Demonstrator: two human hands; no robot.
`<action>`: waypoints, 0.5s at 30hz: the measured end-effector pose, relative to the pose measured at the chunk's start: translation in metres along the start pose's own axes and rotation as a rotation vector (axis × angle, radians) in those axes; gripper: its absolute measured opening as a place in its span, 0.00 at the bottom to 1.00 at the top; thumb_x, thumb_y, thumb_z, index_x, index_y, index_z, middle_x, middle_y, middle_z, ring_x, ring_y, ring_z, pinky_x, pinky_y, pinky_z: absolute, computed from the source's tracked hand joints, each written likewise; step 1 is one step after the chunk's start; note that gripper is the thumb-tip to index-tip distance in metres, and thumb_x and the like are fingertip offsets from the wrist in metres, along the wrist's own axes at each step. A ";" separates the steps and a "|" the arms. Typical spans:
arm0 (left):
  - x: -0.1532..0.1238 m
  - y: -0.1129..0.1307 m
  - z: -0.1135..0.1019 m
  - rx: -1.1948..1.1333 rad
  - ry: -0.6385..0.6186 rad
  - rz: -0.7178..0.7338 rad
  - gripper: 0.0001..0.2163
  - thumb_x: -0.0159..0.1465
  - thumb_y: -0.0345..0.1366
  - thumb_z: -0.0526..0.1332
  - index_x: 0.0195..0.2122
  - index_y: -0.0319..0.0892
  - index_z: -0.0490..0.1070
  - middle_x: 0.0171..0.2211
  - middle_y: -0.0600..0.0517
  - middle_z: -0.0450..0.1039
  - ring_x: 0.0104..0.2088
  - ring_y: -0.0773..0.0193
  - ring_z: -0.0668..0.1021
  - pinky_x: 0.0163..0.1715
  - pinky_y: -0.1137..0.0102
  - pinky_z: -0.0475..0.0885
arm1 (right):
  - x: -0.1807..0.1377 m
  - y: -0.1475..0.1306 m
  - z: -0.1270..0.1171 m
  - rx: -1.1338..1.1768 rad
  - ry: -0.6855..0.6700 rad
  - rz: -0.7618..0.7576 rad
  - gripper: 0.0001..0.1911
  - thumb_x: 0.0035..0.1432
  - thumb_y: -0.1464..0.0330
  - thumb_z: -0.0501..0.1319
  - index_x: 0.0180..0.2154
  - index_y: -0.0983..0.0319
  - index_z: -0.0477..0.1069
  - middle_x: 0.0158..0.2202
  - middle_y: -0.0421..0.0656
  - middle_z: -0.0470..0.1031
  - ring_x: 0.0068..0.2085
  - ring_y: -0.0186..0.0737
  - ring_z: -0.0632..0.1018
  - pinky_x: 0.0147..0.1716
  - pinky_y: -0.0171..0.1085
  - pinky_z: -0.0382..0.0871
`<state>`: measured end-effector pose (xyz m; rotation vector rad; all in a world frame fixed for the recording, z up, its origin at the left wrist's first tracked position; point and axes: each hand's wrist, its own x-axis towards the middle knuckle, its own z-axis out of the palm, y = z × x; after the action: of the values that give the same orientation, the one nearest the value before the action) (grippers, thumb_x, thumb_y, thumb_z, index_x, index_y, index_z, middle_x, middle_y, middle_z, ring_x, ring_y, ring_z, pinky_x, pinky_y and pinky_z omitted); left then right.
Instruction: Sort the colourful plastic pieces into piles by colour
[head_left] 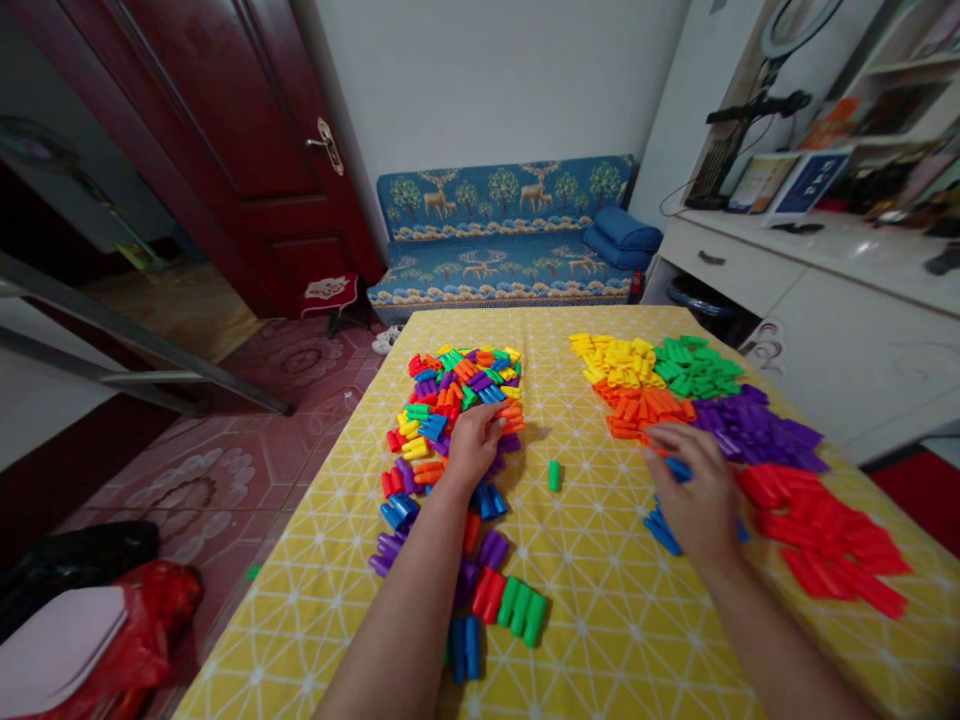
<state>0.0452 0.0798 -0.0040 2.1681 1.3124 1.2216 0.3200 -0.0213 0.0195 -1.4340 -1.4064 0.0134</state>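
Note:
My left hand [474, 445] reaches into the long mixed pile [450, 395] of colored plastic tube-like pieces. Its fingers are closed on a few orange pieces [512, 416] at the pile's right edge. Slightly blurred, my right hand [697, 495] hovers palm down over the blue pieces [661, 528], hiding part of them. Thumb and fingers there are apart, with the fingertips at the near edge of the orange pile [641, 408]. A single green piece [553, 476] lies between my hands.
Single-color piles stand on the right: yellow [619, 360], green [697, 366], purple [757, 428] and red [825, 530]. A yellow patterned cloth [600, 640] covers the table. Beyond it is a blue sofa [510, 255]; a white cabinet [840, 320] stands on the right.

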 end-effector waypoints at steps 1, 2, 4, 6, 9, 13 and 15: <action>0.000 -0.001 0.000 -0.008 0.005 -0.004 0.11 0.65 0.32 0.58 0.47 0.41 0.75 0.43 0.46 0.79 0.43 0.58 0.80 0.44 0.64 0.74 | -0.002 -0.013 0.020 0.121 -0.103 0.041 0.12 0.58 0.63 0.58 0.42 0.60 0.73 0.46 0.47 0.72 0.42 0.42 0.76 0.42 0.44 0.74; -0.001 -0.001 0.001 -0.016 0.009 -0.007 0.12 0.65 0.31 0.58 0.48 0.41 0.75 0.43 0.46 0.79 0.43 0.57 0.80 0.44 0.63 0.74 | -0.004 -0.025 0.040 0.229 -0.202 0.099 0.13 0.58 0.64 0.58 0.45 0.60 0.72 0.47 0.48 0.72 0.40 0.40 0.77 0.39 0.42 0.74; -0.001 -0.002 0.000 -0.031 0.010 -0.006 0.12 0.64 0.30 0.58 0.48 0.42 0.75 0.44 0.46 0.79 0.44 0.58 0.80 0.45 0.63 0.74 | -0.009 -0.045 0.078 0.385 -0.338 0.205 0.20 0.55 0.64 0.59 0.51 0.59 0.68 0.51 0.49 0.71 0.38 0.38 0.77 0.35 0.39 0.75; -0.001 -0.001 -0.001 -0.046 0.001 0.007 0.13 0.64 0.29 0.58 0.49 0.43 0.75 0.45 0.47 0.79 0.45 0.58 0.79 0.46 0.64 0.74 | -0.013 -0.056 0.109 0.479 -0.387 0.272 0.27 0.53 0.64 0.61 0.56 0.59 0.64 0.54 0.50 0.69 0.38 0.37 0.77 0.35 0.39 0.75; -0.001 0.001 -0.004 -0.054 -0.013 0.016 0.13 0.64 0.28 0.58 0.48 0.43 0.76 0.44 0.48 0.80 0.43 0.59 0.79 0.46 0.65 0.73 | -0.019 -0.059 0.134 0.531 -0.367 0.326 0.26 0.55 0.62 0.60 0.55 0.61 0.65 0.49 0.49 0.74 0.38 0.38 0.78 0.39 0.40 0.74; 0.000 0.005 -0.006 0.010 -0.047 -0.002 0.12 0.65 0.31 0.59 0.47 0.42 0.76 0.41 0.47 0.80 0.40 0.59 0.79 0.44 0.64 0.73 | -0.023 -0.050 0.137 0.523 -0.312 0.361 0.18 0.57 0.59 0.60 0.45 0.63 0.71 0.39 0.47 0.78 0.39 0.42 0.78 0.41 0.41 0.72; 0.000 0.007 -0.007 0.060 -0.072 0.011 0.11 0.64 0.32 0.60 0.47 0.42 0.77 0.38 0.47 0.80 0.38 0.59 0.78 0.42 0.64 0.72 | -0.023 -0.048 0.134 0.554 -0.304 0.372 0.17 0.56 0.59 0.61 0.43 0.63 0.71 0.39 0.47 0.78 0.40 0.43 0.78 0.42 0.41 0.72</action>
<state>0.0434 0.0750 0.0047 2.2414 1.3249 1.1110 0.1933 0.0342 -0.0202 -1.2267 -1.2182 0.8254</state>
